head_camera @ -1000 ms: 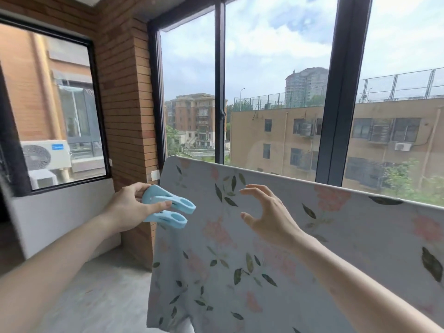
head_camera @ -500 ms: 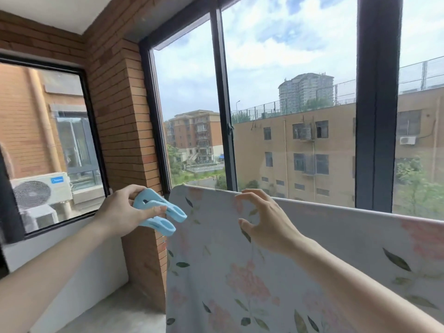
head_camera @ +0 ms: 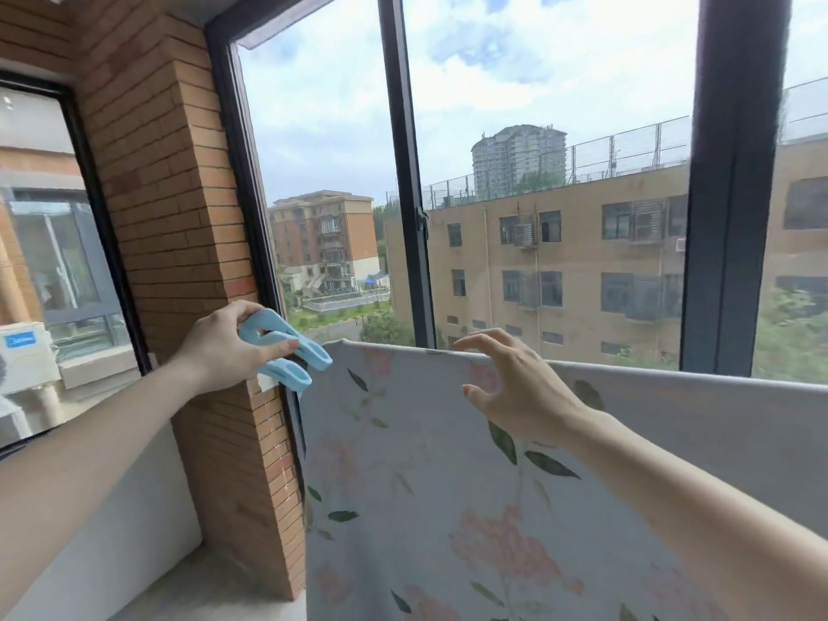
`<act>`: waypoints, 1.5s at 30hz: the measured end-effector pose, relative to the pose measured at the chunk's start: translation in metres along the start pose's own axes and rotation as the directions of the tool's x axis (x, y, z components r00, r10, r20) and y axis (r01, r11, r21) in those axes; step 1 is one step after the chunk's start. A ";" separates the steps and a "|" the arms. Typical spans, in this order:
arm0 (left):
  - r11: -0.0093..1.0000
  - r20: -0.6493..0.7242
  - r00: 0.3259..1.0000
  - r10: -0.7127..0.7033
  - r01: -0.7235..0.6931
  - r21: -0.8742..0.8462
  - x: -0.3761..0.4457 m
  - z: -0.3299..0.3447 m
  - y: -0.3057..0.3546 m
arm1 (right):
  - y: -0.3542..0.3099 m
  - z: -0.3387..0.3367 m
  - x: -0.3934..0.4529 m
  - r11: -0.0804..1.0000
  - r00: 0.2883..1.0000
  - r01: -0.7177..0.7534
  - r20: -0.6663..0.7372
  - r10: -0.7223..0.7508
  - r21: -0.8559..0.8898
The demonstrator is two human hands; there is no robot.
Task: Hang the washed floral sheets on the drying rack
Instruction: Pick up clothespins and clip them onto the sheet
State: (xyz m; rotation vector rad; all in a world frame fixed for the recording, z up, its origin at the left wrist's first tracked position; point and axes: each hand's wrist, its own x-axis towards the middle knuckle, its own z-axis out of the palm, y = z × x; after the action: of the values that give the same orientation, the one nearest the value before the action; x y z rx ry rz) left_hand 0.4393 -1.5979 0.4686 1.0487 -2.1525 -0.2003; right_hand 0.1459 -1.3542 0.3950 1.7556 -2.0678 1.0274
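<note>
Beside the brick pillar (head_camera: 179, 244) at the balcony window, the pale cotton sheet printed with pink flowers and green leaves (head_camera: 448, 486) hangs draped over a rail hidden beneath its top fold, so the drying rack itself cannot be made out. Its upper edge runs level below the dark window frame (head_camera: 414, 195), and the cloth falls flat toward the floor, which suggests it is already spread and now only needs securing. The left hand (head_camera: 219, 351) grips two large light-blue plastic clothes pegs (head_camera: 286, 351), its fingers and thumb curled round their handles, with the jaw ends pointing at the sheet's near corner, probably ready to clamp that corner first. The right hand (head_camera: 515, 383) hovers at the top fold with fingers spread and bent, holding nothing, seemingly poised to steady or smooth the cloth while a peg goes on.
</note>
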 end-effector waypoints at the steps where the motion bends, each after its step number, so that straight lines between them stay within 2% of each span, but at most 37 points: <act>1: 1.000 0.012 1.000 0.019 -0.019 -0.008 0.012 0.005 -0.008 | -0.002 0.006 0.005 1.000 1.000 -0.019 -0.003 0.019 -0.015; 13: 0.987 0.078 0.988 0.135 -0.127 -0.099 0.117 0.029 -0.087 | -0.041 0.079 0.107 0.963 0.982 -0.178 0.032 0.188 -0.200; 21: 0.947 0.142 0.960 0.240 -0.199 -0.254 0.149 0.049 -0.117 | -0.038 0.105 0.118 0.843 0.952 -0.288 -0.042 0.303 -0.454; 28: 0.918 0.079 0.952 0.296 -0.260 -0.300 0.165 0.059 -0.129 | -0.038 0.106 0.121 0.816 0.939 -0.313 -0.029 0.343 -0.485; 45: 0.863 0.137 0.908 0.396 -0.317 -0.395 0.184 0.072 -0.128 | -0.043 0.107 0.126 0.794 0.935 -0.319 -0.035 0.352 -0.518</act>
State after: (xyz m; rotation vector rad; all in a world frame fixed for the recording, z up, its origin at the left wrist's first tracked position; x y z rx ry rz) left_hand 0.3958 -1.8297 0.4611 0.4152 -2.3384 -0.5338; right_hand 0.1812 -1.5205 0.4076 1.1868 -2.4572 0.4098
